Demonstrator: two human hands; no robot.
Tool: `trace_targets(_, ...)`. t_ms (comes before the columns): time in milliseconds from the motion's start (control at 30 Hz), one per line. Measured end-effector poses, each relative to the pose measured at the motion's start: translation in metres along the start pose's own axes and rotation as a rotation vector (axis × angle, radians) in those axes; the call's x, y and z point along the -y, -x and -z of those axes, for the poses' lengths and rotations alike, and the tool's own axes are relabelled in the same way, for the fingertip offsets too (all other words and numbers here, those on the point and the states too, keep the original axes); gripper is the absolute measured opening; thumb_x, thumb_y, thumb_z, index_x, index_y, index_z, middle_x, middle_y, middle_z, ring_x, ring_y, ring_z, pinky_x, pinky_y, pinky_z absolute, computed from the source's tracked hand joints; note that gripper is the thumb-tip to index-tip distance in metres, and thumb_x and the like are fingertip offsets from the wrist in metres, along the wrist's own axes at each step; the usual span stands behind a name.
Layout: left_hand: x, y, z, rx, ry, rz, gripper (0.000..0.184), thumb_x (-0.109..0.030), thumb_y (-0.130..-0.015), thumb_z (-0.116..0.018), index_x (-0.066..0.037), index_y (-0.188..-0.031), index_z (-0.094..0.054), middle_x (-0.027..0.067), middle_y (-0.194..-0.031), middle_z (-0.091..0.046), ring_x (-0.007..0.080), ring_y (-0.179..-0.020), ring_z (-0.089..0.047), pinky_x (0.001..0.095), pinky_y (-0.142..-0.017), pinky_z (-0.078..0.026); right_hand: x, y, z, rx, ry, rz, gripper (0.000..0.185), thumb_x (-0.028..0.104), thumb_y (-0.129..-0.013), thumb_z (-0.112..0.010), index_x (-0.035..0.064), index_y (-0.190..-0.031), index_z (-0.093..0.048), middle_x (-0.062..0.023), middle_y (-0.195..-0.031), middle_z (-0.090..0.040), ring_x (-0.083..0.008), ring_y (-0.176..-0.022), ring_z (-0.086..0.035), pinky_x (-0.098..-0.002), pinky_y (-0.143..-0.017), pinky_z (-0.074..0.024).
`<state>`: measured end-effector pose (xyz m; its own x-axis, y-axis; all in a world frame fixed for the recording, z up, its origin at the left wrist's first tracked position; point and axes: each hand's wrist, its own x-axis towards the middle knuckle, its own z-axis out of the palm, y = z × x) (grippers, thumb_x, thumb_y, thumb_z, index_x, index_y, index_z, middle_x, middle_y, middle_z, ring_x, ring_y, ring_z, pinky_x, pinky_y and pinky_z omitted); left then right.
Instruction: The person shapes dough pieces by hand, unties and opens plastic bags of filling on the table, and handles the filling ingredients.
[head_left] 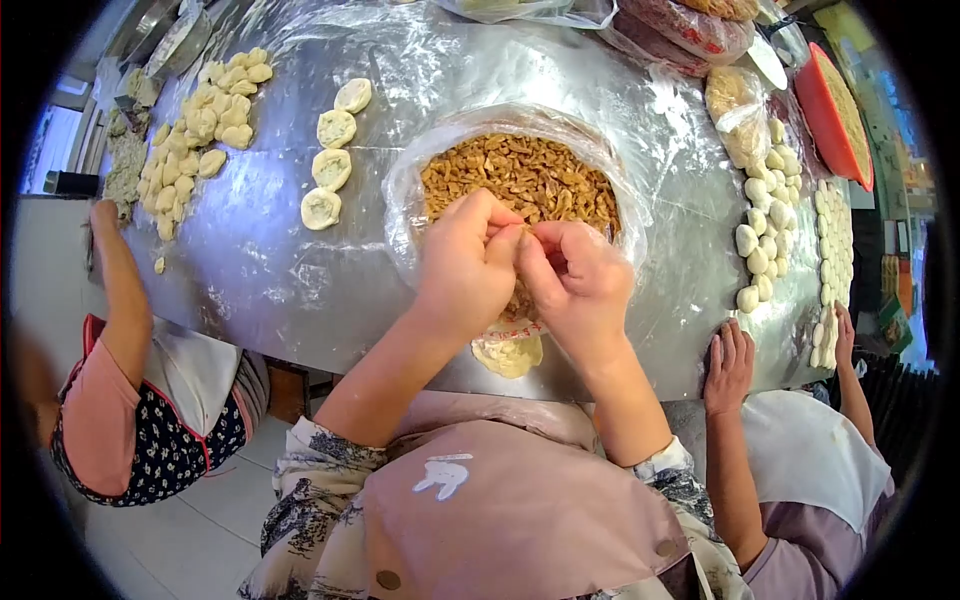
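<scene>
A plastic-lined container of brown walnut-like pieces sits on the metal table in front of me. Over its near part, my left hand and my right hand meet with fingertips pinched together. Whatever they hold between them is too small to make out. Below my hands, a flattened piece of pale dough lies at the table's near edge, partly hidden by a bit of plastic with red print.
Filled dough rounds form a column to the left, beyond them a dough pile. White dough balls and a red basin are on the right. Co-workers stand on both sides; one's hand rests at the right edge.
</scene>
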<state>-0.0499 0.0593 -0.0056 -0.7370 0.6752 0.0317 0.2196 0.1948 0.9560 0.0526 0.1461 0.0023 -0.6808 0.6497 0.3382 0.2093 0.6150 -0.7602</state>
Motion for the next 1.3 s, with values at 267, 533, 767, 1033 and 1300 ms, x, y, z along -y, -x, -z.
trace_targets(267,0.000,-0.019,0.011,-0.269,-0.020,-0.050,0.006,0.004,-0.085,-0.064,-0.001,-0.088,-0.063,0.0131,-0.081,-0.060,0.0246,-0.074,-0.066,0.0349,-0.064,-0.052,0.009,0.002,0.004,0.068,0.002,0.160,0.012,0.003,-0.082,-0.071,0.0040,-0.091,-0.063,-0.0142,-0.075,-0.061,-0.0326,-0.067,-0.061,-0.0413,-0.060,-0.0507)
trace_targets(533,0.018,-0.015,0.015,-0.081,-0.260,-0.223,0.020,0.000,-0.089,-0.062,-0.002,-0.105,-0.072,0.0143,-0.095,-0.069,0.0256,-0.080,-0.067,0.0330,-0.076,-0.053,-0.027,-0.021,0.028,0.253,0.076,0.017,0.020,0.009,-0.086,-0.070,0.0077,-0.106,-0.072,-0.0146,-0.095,-0.067,-0.0347,-0.087,-0.066,-0.0406,-0.075,-0.0535)
trace_targets(767,0.015,-0.016,0.017,0.003,-0.234,-0.235,0.018,-0.003,-0.086,-0.070,0.001,-0.103,-0.072,0.0120,-0.095,-0.068,0.0162,-0.077,-0.066,0.0275,-0.070,-0.054,-0.065,-0.049,0.014,0.179,0.467,-0.014,0.016,0.007,-0.089,-0.066,0.0060,-0.104,-0.071,-0.0156,-0.095,-0.067,-0.0343,-0.085,-0.065,-0.0378,-0.073,-0.0515)
trace_targets(1033,0.007,-0.021,0.008,0.075,-0.145,-0.377,0.028,-0.001,-0.089,-0.064,-0.001,-0.118,-0.067,0.0166,-0.099,-0.067,0.0229,-0.081,-0.067,0.0307,-0.075,-0.053,-0.020,-0.043,0.023,0.275,0.139,0.053,0.013,0.010,-0.086,-0.068,0.0020,-0.096,-0.070,-0.0197,-0.085,-0.067,-0.0390,-0.082,-0.064,-0.0454,-0.072,-0.0507)
trace_targets(1300,-0.001,-0.022,0.016,0.065,-0.113,-0.390,0.012,-0.003,-0.088,-0.067,0.000,-0.099,-0.072,0.0133,-0.084,-0.070,0.0224,-0.073,-0.067,0.0308,-0.068,-0.052,-0.004,-0.043,0.030,0.342,0.022,-0.087,0.014,0.014,-0.088,-0.070,0.0013,-0.095,-0.070,-0.0130,-0.075,-0.065,-0.0252,-0.066,-0.060,-0.0349,-0.061,-0.0481)
